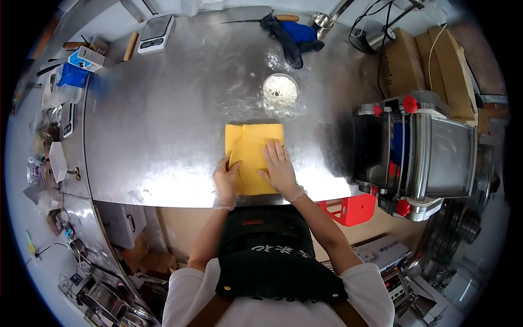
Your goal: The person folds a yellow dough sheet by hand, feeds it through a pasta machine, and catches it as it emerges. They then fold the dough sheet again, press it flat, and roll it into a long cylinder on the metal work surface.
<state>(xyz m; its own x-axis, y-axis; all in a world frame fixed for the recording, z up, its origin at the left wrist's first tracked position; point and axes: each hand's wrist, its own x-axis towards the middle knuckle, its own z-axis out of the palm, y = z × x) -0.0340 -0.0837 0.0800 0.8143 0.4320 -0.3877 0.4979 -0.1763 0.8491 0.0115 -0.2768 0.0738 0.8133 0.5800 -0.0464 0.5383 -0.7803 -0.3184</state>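
A smooth, rectangular yellow dough sheet [248, 143] lies flat on the steel worktable near its front edge. A crease or layered edge shows at its upper left corner. My left hand [226, 177] grips the left edge of the sheet, thumb on top and fingers curled at the side. Spread out flat, my right hand [280, 171] rests on the sheet's right part with its fingers pointing away from me. Beyond the sheet stands a clear bowl of white flour [280, 90], with loose flour scattered around it.
On the right stands a roller machine [417, 155] with red knobs. A dark and blue cloth [294, 39] and a metal cup [322, 22] sit at the back. A kitchen scale [156, 34] is at the back left. A red stool [351, 210] stands below the front edge.
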